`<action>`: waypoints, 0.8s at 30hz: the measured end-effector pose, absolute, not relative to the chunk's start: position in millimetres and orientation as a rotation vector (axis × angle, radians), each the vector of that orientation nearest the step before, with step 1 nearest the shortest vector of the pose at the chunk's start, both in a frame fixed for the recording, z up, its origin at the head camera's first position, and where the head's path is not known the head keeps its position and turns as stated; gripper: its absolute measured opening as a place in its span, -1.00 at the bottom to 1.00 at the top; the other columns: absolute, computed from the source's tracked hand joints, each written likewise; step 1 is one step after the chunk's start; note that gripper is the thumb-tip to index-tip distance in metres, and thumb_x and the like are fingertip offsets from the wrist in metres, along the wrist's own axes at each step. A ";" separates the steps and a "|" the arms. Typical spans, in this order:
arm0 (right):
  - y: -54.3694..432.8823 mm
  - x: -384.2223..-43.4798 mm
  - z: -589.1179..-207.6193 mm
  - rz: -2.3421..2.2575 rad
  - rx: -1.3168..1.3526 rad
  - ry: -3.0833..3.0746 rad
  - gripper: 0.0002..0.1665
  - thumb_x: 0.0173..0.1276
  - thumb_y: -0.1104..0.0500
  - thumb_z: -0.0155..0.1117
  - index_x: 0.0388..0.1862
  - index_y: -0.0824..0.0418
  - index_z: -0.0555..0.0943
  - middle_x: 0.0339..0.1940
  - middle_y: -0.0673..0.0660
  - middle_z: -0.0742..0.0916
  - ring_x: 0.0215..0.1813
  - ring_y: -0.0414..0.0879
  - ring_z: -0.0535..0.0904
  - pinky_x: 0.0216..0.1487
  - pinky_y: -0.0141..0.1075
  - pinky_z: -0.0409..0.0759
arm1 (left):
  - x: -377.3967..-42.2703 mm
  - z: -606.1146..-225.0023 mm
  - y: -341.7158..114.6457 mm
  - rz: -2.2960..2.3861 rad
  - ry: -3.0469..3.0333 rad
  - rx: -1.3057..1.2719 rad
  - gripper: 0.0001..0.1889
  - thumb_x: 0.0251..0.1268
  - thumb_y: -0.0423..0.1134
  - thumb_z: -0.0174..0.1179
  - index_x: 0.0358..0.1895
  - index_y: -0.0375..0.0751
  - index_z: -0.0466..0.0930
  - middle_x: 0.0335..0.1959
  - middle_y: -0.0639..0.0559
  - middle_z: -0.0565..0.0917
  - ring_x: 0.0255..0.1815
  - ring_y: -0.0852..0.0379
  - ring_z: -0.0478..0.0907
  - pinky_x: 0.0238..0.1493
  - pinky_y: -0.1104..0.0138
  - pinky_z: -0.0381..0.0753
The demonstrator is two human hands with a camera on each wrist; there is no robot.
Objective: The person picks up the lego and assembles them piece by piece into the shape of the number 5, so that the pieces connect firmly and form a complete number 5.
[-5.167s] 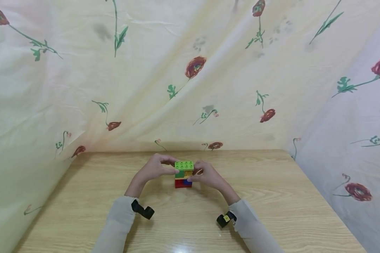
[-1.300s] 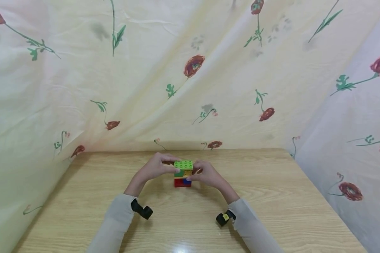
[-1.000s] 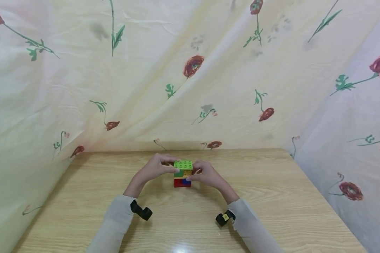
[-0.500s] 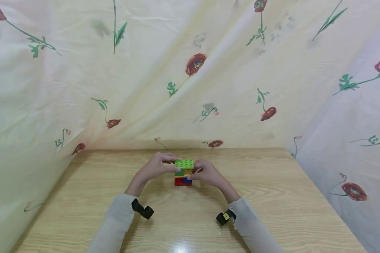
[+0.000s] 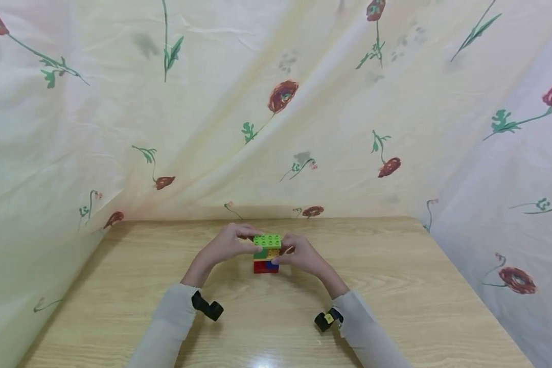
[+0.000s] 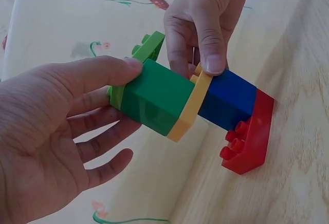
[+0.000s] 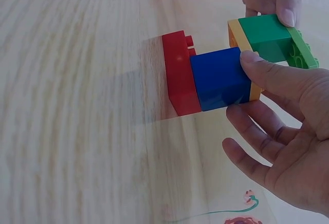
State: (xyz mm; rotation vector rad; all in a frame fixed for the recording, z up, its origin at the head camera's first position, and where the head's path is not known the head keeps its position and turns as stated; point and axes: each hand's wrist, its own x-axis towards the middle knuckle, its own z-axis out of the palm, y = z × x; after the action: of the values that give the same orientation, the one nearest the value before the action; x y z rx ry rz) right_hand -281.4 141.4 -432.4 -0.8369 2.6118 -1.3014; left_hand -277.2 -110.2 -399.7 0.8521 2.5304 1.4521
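A stack of toy building bricks stands upright on the wooden table. From the bottom it has a red brick (image 6: 255, 141), a blue block (image 7: 218, 79) on one end, a thin yellow brick (image 6: 189, 112), a dark green block (image 6: 154, 98) on the opposite end, and a lime green brick (image 5: 267, 240) on top. My left hand (image 5: 229, 243) pinches the stack at the dark green block and lime brick, thumb on the near side. Lower down, my right hand (image 5: 303, 253) pinches it at the blue block and yellow brick. The far-side fingers are partly hidden.
The wooden table (image 5: 267, 317) reaches back to a flower-printed cloth (image 5: 331, 112) hanging behind and at both sides. A black camera (image 5: 210, 309) is strapped to the left wrist, and another black camera (image 5: 324, 320) to the right, both over grey sleeves.
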 end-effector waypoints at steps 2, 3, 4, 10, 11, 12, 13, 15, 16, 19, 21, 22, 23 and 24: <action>142.3 -280.7 -431.4 -1.299 -0.832 2.612 -0.77 0.25 0.15 0.54 -0.20 0.24 0.74 -0.19 0.13 0.68 -0.10 -0.04 0.62 0.01 -0.19 0.64 | -277.5 -398.6 -108.9 1.440 2.537 0.845 -0.64 0.26 -0.18 0.43 0.11 -0.15 0.75 0.03 -0.09 0.74 -0.05 0.06 0.58 -0.07 0.20 0.59; 142.6 -280.8 -431.2 -1.301 -0.828 2.612 -0.78 0.25 0.15 0.54 -0.20 0.24 0.74 -0.19 0.13 0.68 -0.10 -0.05 0.62 0.00 -0.20 0.64 | -277.5 -398.1 -108.5 1.433 2.544 0.842 -0.64 0.26 -0.18 0.43 0.11 -0.14 0.75 0.02 -0.08 0.74 -0.04 0.06 0.58 -0.02 0.15 0.59; 142.6 -280.9 -431.0 -1.304 -0.825 2.611 -0.78 0.24 0.16 0.55 -0.21 0.24 0.74 -0.19 0.12 0.68 -0.10 -0.05 0.62 0.00 -0.20 0.64 | -277.3 -397.6 -108.2 1.424 2.554 0.841 -0.65 0.26 -0.18 0.43 0.11 -0.13 0.76 0.02 -0.06 0.74 -0.04 0.07 0.58 0.03 0.09 0.59; 141.7 -282.1 -433.1 -1.307 -0.817 2.610 -0.78 0.22 0.16 0.56 -0.23 0.23 0.74 -0.20 0.12 0.68 -0.13 -0.11 0.60 -0.02 -0.23 0.63 | -277.0 -396.6 -108.8 1.381 2.596 0.852 -0.64 0.23 -0.18 0.45 0.09 -0.14 0.75 -0.01 -0.01 0.78 -0.03 0.11 0.61 0.23 -0.16 0.51; 141.6 -281.9 -433.5 -1.303 -0.822 2.613 -0.79 0.23 0.15 0.56 -0.23 0.23 0.74 -0.20 0.11 0.68 -0.13 -0.12 0.59 -0.02 -0.23 0.63 | -276.9 -396.8 -109.0 1.383 2.595 0.857 -0.63 0.22 -0.18 0.46 0.10 -0.14 0.75 -0.01 -0.01 0.78 -0.03 0.10 0.61 0.23 -0.16 0.51; 141.4 -281.7 -433.7 -1.300 -0.824 2.616 -0.79 0.23 0.15 0.56 -0.24 0.22 0.74 -0.21 0.11 0.68 -0.13 -0.12 0.59 -0.02 -0.22 0.63 | -277.0 -397.3 -109.1 1.385 2.595 0.865 -0.61 0.21 -0.18 0.47 0.11 -0.14 0.74 0.00 -0.01 0.78 -0.03 0.10 0.61 0.22 -0.14 0.52; 141.2 -281.5 -433.6 -1.301 -0.823 2.617 -0.80 0.23 0.15 0.56 -0.24 0.22 0.74 -0.22 0.11 0.68 -0.13 -0.12 0.59 -0.01 -0.22 0.63 | -277.3 -398.0 -109.1 1.393 2.592 0.874 -0.60 0.20 -0.17 0.47 0.12 -0.14 0.74 0.00 -0.01 0.78 -0.03 0.10 0.61 0.22 -0.13 0.53; 140.9 -280.8 -432.7 -1.297 -0.831 2.620 -0.80 0.23 0.16 0.56 -0.25 0.22 0.73 -0.22 0.12 0.69 -0.13 -0.11 0.60 -0.01 -0.20 0.64 | -277.2 -398.8 -108.2 1.425 2.578 0.875 -0.59 0.18 -0.16 0.49 0.12 -0.11 0.74 0.00 0.01 0.78 -0.03 0.10 0.62 0.21 -0.11 0.54; 140.7 -280.5 -432.3 -1.295 -0.836 2.621 -0.79 0.23 0.16 0.55 -0.25 0.23 0.73 -0.22 0.12 0.69 -0.13 -0.10 0.60 -0.01 -0.20 0.64 | -277.7 -400.0 -107.7 1.443 2.573 0.875 -0.59 0.17 -0.15 0.50 0.11 -0.09 0.74 -0.01 0.02 0.78 -0.04 0.10 0.62 0.20 -0.12 0.54; 140.5 -280.2 -431.7 -1.284 -0.839 2.623 -0.79 0.24 0.15 0.55 -0.24 0.23 0.72 -0.22 0.13 0.69 -0.13 -0.09 0.60 -0.01 -0.20 0.63 | -279.2 -404.2 -105.9 1.505 2.552 0.872 -0.63 0.16 -0.15 0.51 0.06 -0.06 0.77 -0.04 0.03 0.78 -0.06 0.12 0.62 0.20 -0.15 0.54; 140.6 -281.3 -432.2 -1.278 -0.846 2.625 -0.78 0.25 0.14 0.54 -0.23 0.24 0.72 -0.21 0.13 0.69 -0.12 -0.10 0.60 -0.01 -0.22 0.62 | -280.3 -406.8 -104.8 1.544 2.539 0.870 -0.66 0.15 -0.17 0.52 0.03 -0.07 0.79 -0.06 0.03 0.78 -0.07 0.11 0.61 0.19 -0.18 0.53; 140.6 -281.4 -431.9 -1.279 -0.845 2.625 -0.78 0.25 0.15 0.54 -0.23 0.24 0.73 -0.21 0.13 0.69 -0.12 -0.09 0.61 -0.01 -0.22 0.62 | -280.9 -407.9 -104.3 1.555 2.538 0.868 -0.66 0.15 -0.18 0.52 0.02 -0.07 0.79 -0.07 0.03 0.78 -0.07 0.11 0.61 0.18 -0.19 0.53; 140.6 -281.4 -431.5 -1.279 -0.844 2.625 -0.78 0.25 0.14 0.54 -0.22 0.24 0.73 -0.21 0.13 0.69 -0.11 -0.08 0.61 -0.01 -0.22 0.62 | -281.5 -408.7 -103.9 1.566 2.534 0.871 -0.67 0.15 -0.19 0.52 0.01 -0.07 0.80 -0.08 0.03 0.77 -0.07 0.11 0.60 0.16 -0.19 0.53; 140.8 -281.5 -431.1 -1.282 -0.843 2.625 -0.77 0.25 0.15 0.54 -0.22 0.25 0.73 -0.21 0.13 0.69 -0.11 -0.07 0.61 -0.01 -0.22 0.62 | -282.2 -409.3 -103.5 1.570 2.532 0.872 -0.68 0.15 -0.19 0.52 0.01 -0.07 0.80 -0.09 0.03 0.77 -0.07 0.10 0.60 0.14 -0.17 0.55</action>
State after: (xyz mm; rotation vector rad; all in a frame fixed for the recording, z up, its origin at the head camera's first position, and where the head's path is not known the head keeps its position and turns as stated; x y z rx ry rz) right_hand -281.5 140.8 -431.1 -0.8428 2.6251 -1.2822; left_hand -282.2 -103.5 -409.3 0.8716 2.5325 1.5700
